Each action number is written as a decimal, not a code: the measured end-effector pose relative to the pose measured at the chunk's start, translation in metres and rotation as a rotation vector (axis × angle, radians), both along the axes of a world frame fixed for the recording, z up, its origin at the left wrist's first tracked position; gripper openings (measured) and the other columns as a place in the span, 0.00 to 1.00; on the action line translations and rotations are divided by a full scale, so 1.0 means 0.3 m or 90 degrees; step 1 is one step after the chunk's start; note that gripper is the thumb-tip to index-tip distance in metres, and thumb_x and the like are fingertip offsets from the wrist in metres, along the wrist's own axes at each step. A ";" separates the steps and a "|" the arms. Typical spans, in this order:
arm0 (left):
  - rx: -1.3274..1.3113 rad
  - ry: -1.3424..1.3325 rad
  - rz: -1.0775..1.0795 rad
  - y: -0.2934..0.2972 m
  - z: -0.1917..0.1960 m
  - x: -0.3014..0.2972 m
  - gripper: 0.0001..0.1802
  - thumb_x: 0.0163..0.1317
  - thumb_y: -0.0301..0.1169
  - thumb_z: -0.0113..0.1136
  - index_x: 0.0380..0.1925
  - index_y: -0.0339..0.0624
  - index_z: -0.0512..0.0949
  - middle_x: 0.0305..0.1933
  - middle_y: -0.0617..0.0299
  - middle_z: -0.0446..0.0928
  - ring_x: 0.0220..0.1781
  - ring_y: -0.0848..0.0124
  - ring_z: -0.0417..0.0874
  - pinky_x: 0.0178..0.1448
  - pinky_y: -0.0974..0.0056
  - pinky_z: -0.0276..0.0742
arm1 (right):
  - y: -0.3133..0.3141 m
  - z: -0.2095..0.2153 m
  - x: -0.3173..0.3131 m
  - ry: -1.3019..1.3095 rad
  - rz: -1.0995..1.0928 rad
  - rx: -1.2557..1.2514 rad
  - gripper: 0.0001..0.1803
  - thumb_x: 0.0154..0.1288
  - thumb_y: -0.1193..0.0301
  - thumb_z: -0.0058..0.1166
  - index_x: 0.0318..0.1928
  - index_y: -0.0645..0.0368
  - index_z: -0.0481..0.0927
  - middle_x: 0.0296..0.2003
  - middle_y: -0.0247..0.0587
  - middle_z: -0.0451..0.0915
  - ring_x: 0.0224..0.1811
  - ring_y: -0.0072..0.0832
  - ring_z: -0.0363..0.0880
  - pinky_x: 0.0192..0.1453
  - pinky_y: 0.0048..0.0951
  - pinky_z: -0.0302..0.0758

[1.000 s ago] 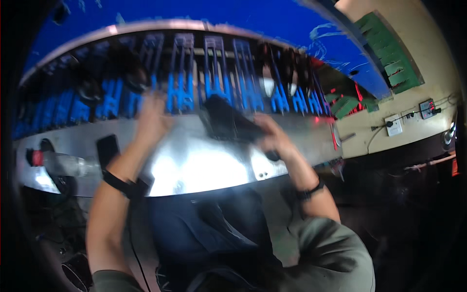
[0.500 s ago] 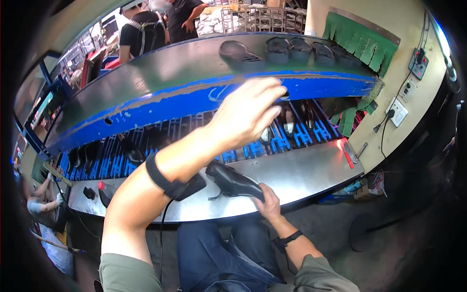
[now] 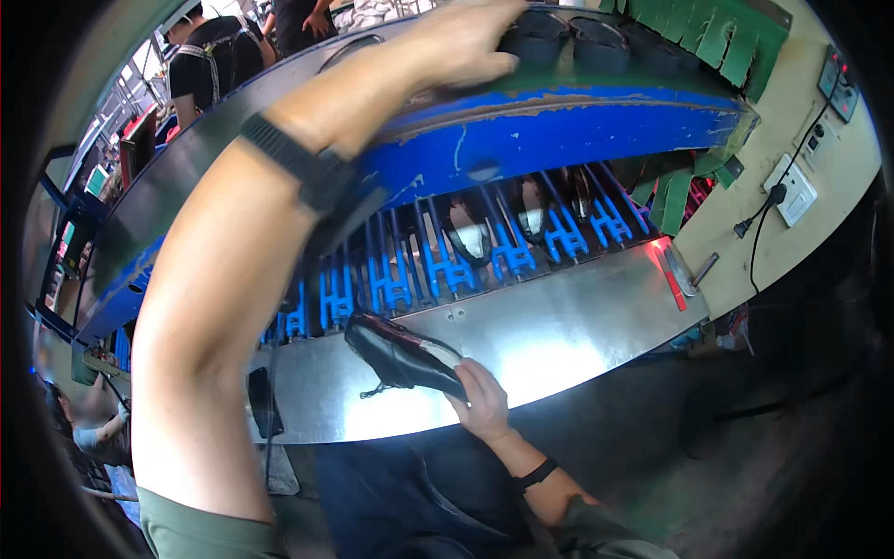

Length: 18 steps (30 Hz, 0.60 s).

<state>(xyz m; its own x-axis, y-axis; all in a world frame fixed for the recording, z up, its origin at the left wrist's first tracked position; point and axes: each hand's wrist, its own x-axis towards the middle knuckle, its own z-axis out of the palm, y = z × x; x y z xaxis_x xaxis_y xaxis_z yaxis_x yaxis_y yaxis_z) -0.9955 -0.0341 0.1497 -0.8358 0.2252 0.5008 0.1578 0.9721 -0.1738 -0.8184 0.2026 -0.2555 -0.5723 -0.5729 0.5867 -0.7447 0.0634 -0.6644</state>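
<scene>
My right hand (image 3: 482,401) is closed round one end of a black lace-up shoe (image 3: 400,356), which is tilted above the metal bench. A pale strip shows along its opening, and loose laces hang from it. My left hand (image 3: 466,42) is stretched over the upper surface, smeared by motion, its thumb apart from the fingers. Right beside it stands a dark shoe sole (image 3: 535,35), with another sole (image 3: 599,43) farther right. I cannot make out whether the fingers touch the sole. Under the blue beam, more shoes (image 3: 467,231) lie on the blue rack.
A blue beam (image 3: 559,135) edges the raised upper surface. The metal bench (image 3: 559,326) carries a red-handled tool (image 3: 672,279) at right and a flat black object (image 3: 264,401) at left. Green flaps (image 3: 698,37), wall sockets (image 3: 790,191) and hanging cables are at right. People stand beyond.
My left hand has moved up and away from me, past the blue beam to the soles. The right hand keeps the shoe, which has shifted left and turned to show its opening. The view has shifted.
</scene>
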 end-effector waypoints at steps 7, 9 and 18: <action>0.087 -0.017 0.016 0.049 -0.002 -0.047 0.12 0.64 0.38 0.65 0.36 0.40 0.77 0.32 0.53 0.80 0.36 0.63 0.81 0.42 0.59 0.76 | -0.004 -0.004 -0.003 0.041 0.008 -0.012 0.30 0.53 0.70 0.70 0.57 0.63 0.77 0.55 0.56 0.78 0.56 0.53 0.80 0.60 0.45 0.79; 0.274 -0.031 -0.076 0.145 0.027 0.148 0.13 0.63 0.38 0.66 0.36 0.40 0.78 0.34 0.50 0.80 0.36 0.59 0.83 0.42 0.56 0.77 | 0.010 -0.017 -0.004 0.039 0.008 -0.017 0.31 0.53 0.69 0.70 0.58 0.63 0.76 0.55 0.56 0.78 0.56 0.53 0.79 0.60 0.45 0.79; 0.171 -0.251 -0.248 0.663 -0.252 1.403 0.11 0.50 0.30 0.70 0.23 0.47 0.74 0.24 0.65 0.70 0.25 0.66 0.74 0.29 0.60 0.68 | 0.070 -0.022 0.015 0.017 0.008 0.049 0.35 0.47 0.81 0.63 0.61 0.59 0.74 0.53 0.51 0.75 0.55 0.52 0.75 0.56 0.46 0.78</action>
<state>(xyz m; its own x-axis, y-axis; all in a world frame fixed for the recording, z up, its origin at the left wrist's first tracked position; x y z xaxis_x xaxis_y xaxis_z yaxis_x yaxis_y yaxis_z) -0.5746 0.1649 0.0741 -0.8512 0.4604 0.2518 0.5128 0.8318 0.2125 -0.8138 0.2236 -0.2623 -0.5495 -0.6245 0.5549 -0.7629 0.1044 -0.6380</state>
